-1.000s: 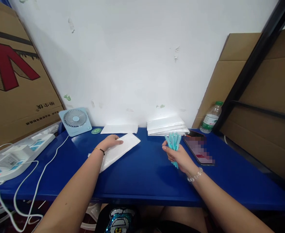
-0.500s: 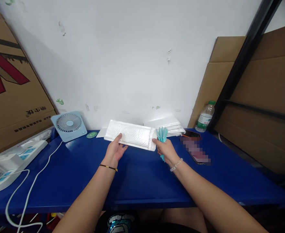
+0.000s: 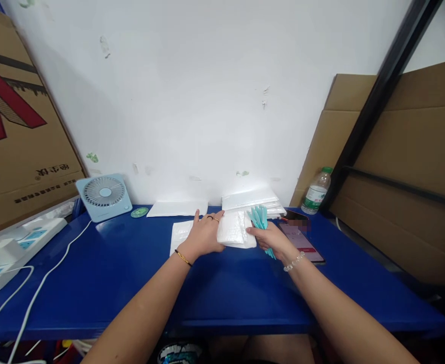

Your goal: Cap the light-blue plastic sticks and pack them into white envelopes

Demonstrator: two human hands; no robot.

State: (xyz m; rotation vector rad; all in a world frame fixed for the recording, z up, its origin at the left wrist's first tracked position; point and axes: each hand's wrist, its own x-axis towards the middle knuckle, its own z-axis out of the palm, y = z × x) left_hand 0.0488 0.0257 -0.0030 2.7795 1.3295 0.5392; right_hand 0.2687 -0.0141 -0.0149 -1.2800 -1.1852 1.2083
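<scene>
A white bubble mailer (image 3: 233, 230) lies low over the blue table, its left part showing beyond my left hand. My left hand (image 3: 206, 233), back upward, reaches across the middle of the mailer and grips it between thumb and fingers. My right hand (image 3: 273, 240) pinches the mailer's right end with the thumb. Within the same hand is a bunch of slim teal sticks (image 3: 259, 217), poking out above and below the fingers; their exact kind cannot be made out. Behind the hands, a stack of white mailers (image 3: 250, 198) lies by the wall, with a flat white mailer (image 3: 177, 208) left of it.
A light-blue fan (image 3: 104, 194) and a green round disc (image 3: 139, 212) sit at the back left. A power strip (image 3: 36, 242) with white cables lies at the left edge. A phone (image 3: 305, 245) and a bottle (image 3: 316, 192) are on the right. Cardboard (image 3: 407, 177) stands at the right side.
The mailer has come down toward the table and moved slightly right. My left hand has turned palm down and shifted right across it. My right hand still holds its end with the teal sticks.
</scene>
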